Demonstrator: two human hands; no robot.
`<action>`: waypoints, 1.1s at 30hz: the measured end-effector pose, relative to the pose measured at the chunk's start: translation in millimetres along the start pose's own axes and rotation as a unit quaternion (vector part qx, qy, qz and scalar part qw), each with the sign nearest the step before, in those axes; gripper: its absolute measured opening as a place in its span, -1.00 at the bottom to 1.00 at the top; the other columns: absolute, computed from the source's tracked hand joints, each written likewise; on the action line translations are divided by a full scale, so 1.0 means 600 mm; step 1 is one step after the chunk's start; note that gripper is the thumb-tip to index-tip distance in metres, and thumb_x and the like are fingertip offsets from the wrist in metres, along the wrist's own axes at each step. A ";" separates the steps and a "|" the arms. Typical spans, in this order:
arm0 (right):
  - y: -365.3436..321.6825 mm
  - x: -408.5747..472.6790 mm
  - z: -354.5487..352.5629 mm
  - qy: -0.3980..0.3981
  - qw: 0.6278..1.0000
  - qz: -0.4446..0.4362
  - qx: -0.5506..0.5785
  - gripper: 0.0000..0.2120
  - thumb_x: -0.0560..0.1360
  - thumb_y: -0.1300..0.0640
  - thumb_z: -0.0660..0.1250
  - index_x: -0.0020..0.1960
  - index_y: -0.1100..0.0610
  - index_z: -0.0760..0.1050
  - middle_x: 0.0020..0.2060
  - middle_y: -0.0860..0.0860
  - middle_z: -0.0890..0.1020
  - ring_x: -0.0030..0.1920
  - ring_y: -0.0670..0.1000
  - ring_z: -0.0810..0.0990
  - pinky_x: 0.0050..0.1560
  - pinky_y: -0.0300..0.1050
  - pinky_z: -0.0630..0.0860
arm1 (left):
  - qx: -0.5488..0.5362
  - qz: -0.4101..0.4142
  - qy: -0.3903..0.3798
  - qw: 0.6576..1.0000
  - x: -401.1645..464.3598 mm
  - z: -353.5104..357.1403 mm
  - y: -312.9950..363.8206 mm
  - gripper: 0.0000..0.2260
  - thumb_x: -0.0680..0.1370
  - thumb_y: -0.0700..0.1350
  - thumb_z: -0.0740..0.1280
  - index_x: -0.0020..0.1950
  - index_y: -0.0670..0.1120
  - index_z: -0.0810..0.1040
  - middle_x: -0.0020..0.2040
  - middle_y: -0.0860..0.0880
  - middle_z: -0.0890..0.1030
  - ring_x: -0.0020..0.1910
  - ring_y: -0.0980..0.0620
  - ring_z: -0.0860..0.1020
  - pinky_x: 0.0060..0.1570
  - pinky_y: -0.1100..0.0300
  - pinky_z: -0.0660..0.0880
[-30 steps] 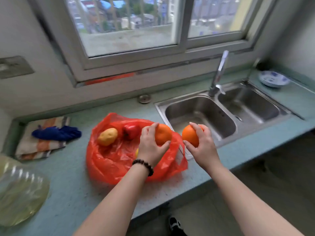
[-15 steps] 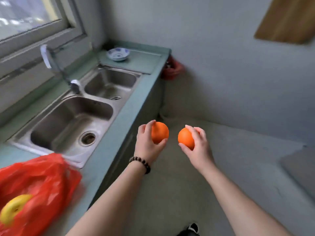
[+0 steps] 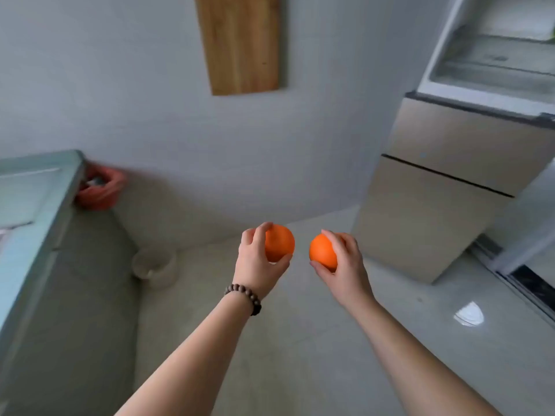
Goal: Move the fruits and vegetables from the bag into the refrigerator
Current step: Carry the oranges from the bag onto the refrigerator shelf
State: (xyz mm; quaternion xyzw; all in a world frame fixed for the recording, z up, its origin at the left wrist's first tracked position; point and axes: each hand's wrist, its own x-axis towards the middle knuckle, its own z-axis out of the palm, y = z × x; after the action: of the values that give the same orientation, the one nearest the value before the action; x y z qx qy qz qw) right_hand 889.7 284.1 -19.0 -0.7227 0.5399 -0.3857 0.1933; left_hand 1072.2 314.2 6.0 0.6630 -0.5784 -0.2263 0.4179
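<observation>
Open floor [image 3: 300, 340] spreads under my forearms, pale and bare between the counter edge on my left and the refrigerator [image 3: 435, 181] ahead on my right. The counter [image 3: 33, 205] runs along my left side, its green rim angling toward the far wall, with something red [image 3: 100, 189] tucked at its far corner, too blurred to name. A small pale pot [image 3: 154, 265] stands on the floor near the counter's base. The refrigerator's upper compartment [image 3: 495, 55] stands open, showing pale shelves; its two beige lower doors are closed. A wooden board [image 3: 241, 43] hangs on the grey wall ahead. A bright patch of light glints on the floor at my right.

My left hand [image 3: 258, 265] grips one orange [image 3: 280, 243], fingers curled over its top and thumb beneath; a dark bead bracelet [image 3: 244, 297] circles that wrist. My right hand [image 3: 345, 265] holds the second orange [image 3: 322, 252], fingers wrapped round its right side. Both fruits hang in the air above the floor, close together but not touching, well short of the refrigerator.
</observation>
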 end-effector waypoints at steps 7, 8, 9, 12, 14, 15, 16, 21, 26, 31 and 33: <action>0.162 0.070 -0.185 0.098 0.992 0.064 -0.042 -0.40 0.38 0.08 0.45 0.37 -0.06 0.32 0.26 0.05 0.35 0.22 0.12 0.41 0.14 0.03 0.47 | -0.032 0.087 -0.093 0.991 0.118 0.218 0.157 -0.37 0.40 -0.02 0.48 0.40 0.03 0.30 0.30 -0.01 0.32 0.23 0.00 0.42 0.11 0.26 0.34; 0.182 0.076 -0.206 0.109 0.990 0.076 -0.047 -0.40 0.39 0.08 0.45 0.37 -0.06 0.31 0.27 0.05 0.35 0.22 0.12 0.41 0.14 0.03 0.47 | -0.034 0.101 -0.105 0.989 0.128 0.243 0.176 -0.37 0.40 -0.02 0.48 0.40 0.03 0.30 0.30 -0.01 0.32 0.22 0.01 0.42 0.10 0.26 0.34; 0.200 0.082 -0.226 0.120 0.988 0.085 -0.053 -0.40 0.39 0.08 0.44 0.37 -0.06 0.31 0.27 0.05 0.34 0.22 0.11 0.41 0.14 0.03 0.47 | -0.037 0.112 -0.116 0.986 0.139 0.267 0.193 -0.37 0.40 -0.02 0.47 0.40 0.03 0.30 0.30 -0.01 0.32 0.21 0.01 0.42 0.10 0.26 0.34; 0.245 0.103 -0.270 0.149 0.981 0.106 -0.063 -0.40 0.40 0.08 0.43 0.37 -0.11 0.28 0.27 0.01 0.33 0.23 0.10 0.40 0.13 0.03 0.48 | -0.045 0.140 -0.144 0.979 0.176 0.328 0.234 -0.38 0.41 -0.02 0.47 0.41 0.03 0.29 0.30 -0.01 0.31 0.22 0.01 0.41 0.10 0.25 0.34; 0.274 0.123 -0.293 0.168 0.977 0.113 -0.065 -0.40 0.40 0.08 0.43 0.37 -0.12 0.28 0.27 0.00 0.33 0.21 0.09 0.41 0.11 0.05 0.50 | -0.051 0.152 -0.162 0.974 0.206 0.366 0.257 -0.38 0.41 -0.02 0.47 0.41 0.03 0.28 0.31 0.00 0.31 0.22 0.01 0.41 0.10 0.25 0.33; 0.285 0.134 -0.301 0.175 0.976 0.114 -0.066 -0.41 0.40 0.08 0.43 0.37 -0.12 0.28 0.27 0.00 0.33 0.21 0.09 0.41 0.11 0.06 0.50 | -0.052 0.157 -0.167 0.972 0.219 0.381 0.265 -0.38 0.41 -0.02 0.47 0.41 0.03 0.29 0.31 0.00 0.31 0.22 0.01 0.41 0.10 0.25 0.34; 0.295 0.145 -0.308 0.179 0.974 0.117 -0.068 -0.41 0.41 0.08 0.43 0.36 -0.12 0.28 0.27 0.01 0.33 0.21 0.09 0.41 0.11 0.06 0.50 | -0.054 0.163 -0.172 0.970 0.232 0.395 0.273 -0.38 0.41 -0.02 0.47 0.40 0.03 0.29 0.31 0.00 0.31 0.22 0.01 0.41 0.10 0.25 0.34; 0.358 0.240 -0.336 0.204 0.967 0.134 -0.078 -0.41 0.41 0.10 0.42 0.37 -0.10 0.29 0.27 0.02 0.32 0.23 0.09 0.38 0.16 0.06 0.47 | -0.073 0.188 -0.185 0.962 0.338 0.475 0.308 -0.39 0.41 -0.03 0.47 0.40 0.01 0.30 0.30 -0.01 0.32 0.12 0.08 0.39 0.06 0.29 0.32; 0.411 0.388 -0.359 0.229 0.958 0.134 -0.108 -0.40 0.40 0.11 0.44 0.38 -0.05 0.31 0.27 0.06 0.34 0.23 0.10 0.39 0.21 0.05 0.42 | -0.096 0.214 -0.186 0.954 0.493 0.543 0.345 -0.37 0.40 -0.02 0.47 0.40 0.02 0.29 0.29 -0.01 0.31 0.13 0.05 0.41 0.08 0.24 0.35; 0.434 0.569 -0.399 0.250 0.952 0.125 -0.126 -0.41 0.41 0.06 0.44 0.38 -0.05 0.31 0.29 0.07 0.32 0.25 0.11 0.38 0.25 0.06 0.40 | -0.109 0.257 -0.187 0.942 0.675 0.577 0.398 -0.38 0.40 0.00 0.47 0.40 0.03 0.29 0.32 -0.01 0.30 0.19 0.01 0.43 0.10 0.22 0.37; 0.440 0.637 -0.417 0.260 0.950 0.117 -0.125 -0.41 0.42 0.04 0.42 0.39 -0.08 0.28 0.30 0.05 0.30 0.26 0.10 0.38 0.25 0.10 0.41 | -0.108 0.279 -0.181 0.937 0.751 0.584 0.423 -0.37 0.40 -0.01 0.47 0.40 0.03 0.29 0.31 -0.01 0.31 0.19 -0.01 0.43 0.12 0.22 0.37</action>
State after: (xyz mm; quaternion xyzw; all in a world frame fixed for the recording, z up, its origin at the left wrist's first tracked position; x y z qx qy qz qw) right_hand 577.1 -127.4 87.9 -0.5477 0.6961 -0.4642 -0.0014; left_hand 753.6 -214.2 103.5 0.3737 -0.7782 -0.2781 0.4212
